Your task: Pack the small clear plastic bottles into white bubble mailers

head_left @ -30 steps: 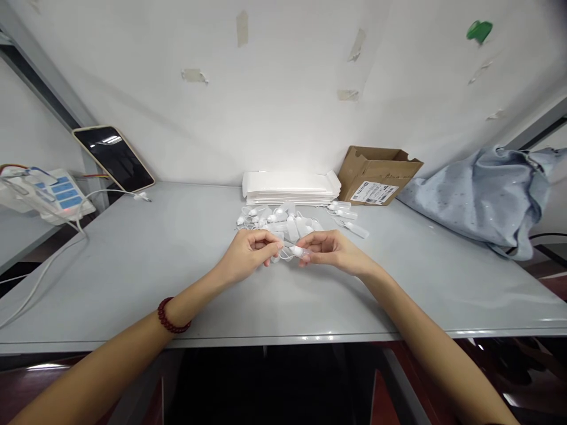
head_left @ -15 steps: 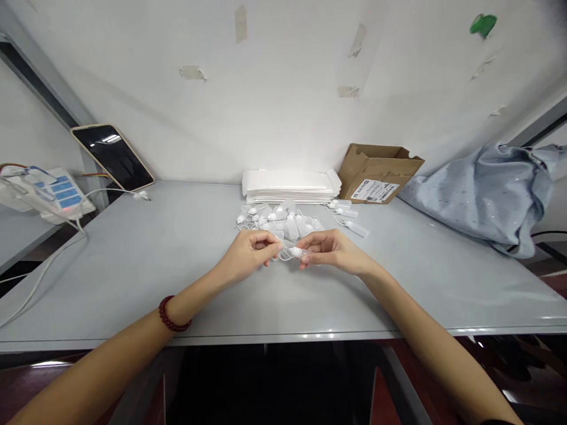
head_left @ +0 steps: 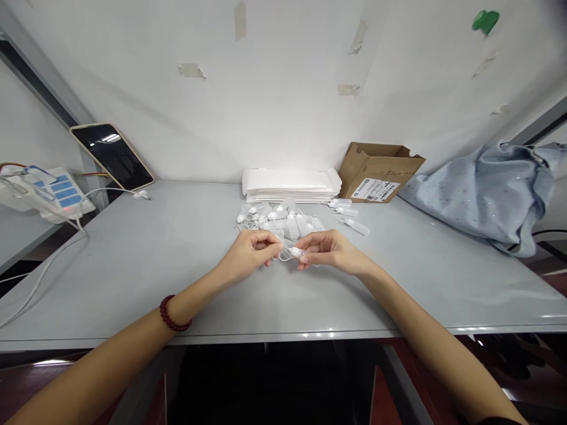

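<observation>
My right hand (head_left: 331, 252) pinches a small clear plastic tube with a white cap (head_left: 295, 252) between thumb and fingers, the cap pointing left. From that cap a thin white cord (head_left: 284, 257) runs toward my left hand (head_left: 248, 255), whose thumb and forefinger are closed on it; the fingers hide where the cord ends. Just behind both hands lies a loose pile of similar capped tubes with cords (head_left: 277, 224). To the right of the pile rest several more tubes (head_left: 355, 226), set a little apart.
A stack of flat white cartons (head_left: 292, 183) stands against the wall. Beside it are an open cardboard box (head_left: 381, 171) and a pale blue cloth bag (head_left: 482, 195). At left, a phone (head_left: 115, 156) leans near a power strip (head_left: 62, 192) and a white cable (head_left: 82, 218) on the grey table (head_left: 146, 248).
Almost nothing differs. The capped tube and my right hand's fingertips have shifted very slightly left; both hands keep their hold.
</observation>
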Demonstrator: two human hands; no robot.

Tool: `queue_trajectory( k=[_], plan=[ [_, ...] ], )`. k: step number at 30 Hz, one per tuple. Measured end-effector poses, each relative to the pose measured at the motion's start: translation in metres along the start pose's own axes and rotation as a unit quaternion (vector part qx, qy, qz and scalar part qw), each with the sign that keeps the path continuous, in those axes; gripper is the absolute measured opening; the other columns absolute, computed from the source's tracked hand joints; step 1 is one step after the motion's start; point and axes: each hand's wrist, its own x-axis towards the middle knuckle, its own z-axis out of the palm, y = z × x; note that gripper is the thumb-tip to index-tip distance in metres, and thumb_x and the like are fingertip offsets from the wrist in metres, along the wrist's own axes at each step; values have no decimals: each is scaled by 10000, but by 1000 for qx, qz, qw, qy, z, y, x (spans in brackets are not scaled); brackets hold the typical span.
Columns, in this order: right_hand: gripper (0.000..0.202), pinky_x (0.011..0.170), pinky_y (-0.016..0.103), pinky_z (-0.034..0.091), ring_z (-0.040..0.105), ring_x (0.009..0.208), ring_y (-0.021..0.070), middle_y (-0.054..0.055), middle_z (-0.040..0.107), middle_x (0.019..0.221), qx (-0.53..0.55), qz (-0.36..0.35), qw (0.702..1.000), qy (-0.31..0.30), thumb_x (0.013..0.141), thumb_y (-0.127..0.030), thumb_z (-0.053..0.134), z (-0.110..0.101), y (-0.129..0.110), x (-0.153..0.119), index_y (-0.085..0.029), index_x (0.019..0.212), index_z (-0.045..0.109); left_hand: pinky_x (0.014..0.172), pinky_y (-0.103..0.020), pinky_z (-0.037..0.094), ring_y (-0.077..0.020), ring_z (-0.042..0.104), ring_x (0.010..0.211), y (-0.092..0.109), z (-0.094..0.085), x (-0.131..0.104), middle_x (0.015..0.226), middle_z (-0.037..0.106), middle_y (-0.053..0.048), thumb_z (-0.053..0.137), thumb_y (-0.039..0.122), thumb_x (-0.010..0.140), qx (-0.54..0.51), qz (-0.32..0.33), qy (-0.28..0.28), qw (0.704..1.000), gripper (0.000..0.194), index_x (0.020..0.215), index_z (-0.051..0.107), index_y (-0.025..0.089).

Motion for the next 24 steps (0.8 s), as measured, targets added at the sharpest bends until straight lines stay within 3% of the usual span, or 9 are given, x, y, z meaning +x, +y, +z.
queue_trajectory(
  k=[24],
  plan=[
    [291,748,322,545,686,687,150,37,740,720,-2,-6,1000,10,728,-317,775,2,-6,-1,-141,943,688,502,-194,425,-69,546,516,2,1,0,672,645,7,598,291,835,7,2,-14,1000,187,729,652,146]
  ],
)
